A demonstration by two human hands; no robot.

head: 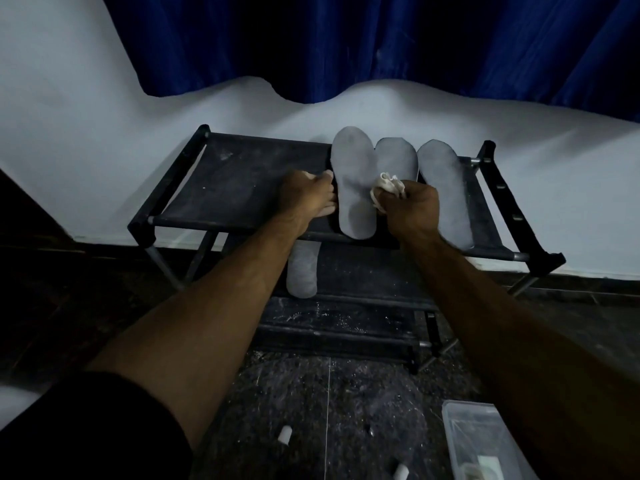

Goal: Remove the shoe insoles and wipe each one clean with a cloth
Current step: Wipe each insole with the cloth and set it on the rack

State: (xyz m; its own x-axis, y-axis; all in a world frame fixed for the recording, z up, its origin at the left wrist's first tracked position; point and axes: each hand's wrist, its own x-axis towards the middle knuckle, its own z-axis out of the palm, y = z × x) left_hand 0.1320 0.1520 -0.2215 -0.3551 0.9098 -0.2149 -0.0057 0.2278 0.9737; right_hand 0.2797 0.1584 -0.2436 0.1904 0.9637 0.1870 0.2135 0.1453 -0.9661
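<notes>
Grey foam insoles: three flat on black fabric-topped rack [221, 181], fourth [302, 271] on shelf below. Leftmost long insole [353, 188] steadied at 9 o'clock by left hand [304, 199], fingers seemingly straight. At 3 o'clock, right hand [412, 206] clutching crumpled white cloth [388, 188], pressed on insole.

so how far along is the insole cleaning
Done: four insoles are out, three on the rack's top shelf, one below. In hand: right hand rubs the cloth on the leftmost insole, left hand steadying it. Which others are wiped is unclear.
</notes>
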